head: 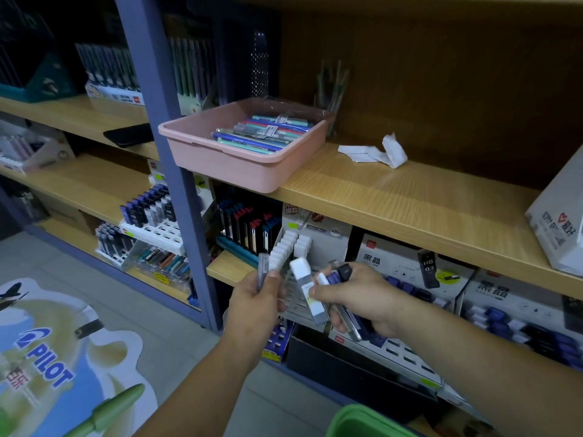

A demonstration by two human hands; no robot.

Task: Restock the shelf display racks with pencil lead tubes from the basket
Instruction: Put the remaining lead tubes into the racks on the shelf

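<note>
Floor sign (47,357) far left reads PILOT. Pink tray (239,171) overhangs shelf (394,197) edge above your hands. Your left hand (255,298) pinches one clear lead tube (262,268) upright, just beside rack (282,252) of white-capped tubes. Narrow gap between your hands. Your right hand (362,298) grips bundle of tubes (342,274), white-capped tube (306,288) pinched out front. Green basket (356,421) rim at bottom edge. Box (429,263) behind reads HB 0.7.

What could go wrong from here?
The right hand grips several lead tubes at once, a white-capped tube only pinched by fingertips; one may slip out.
White, purple and black caps are mixed, so a tube may land in the wrong rack.
The pink tray overhangs the shelf edge above the left hand and its grey tube; a bump could tip it.
</note>
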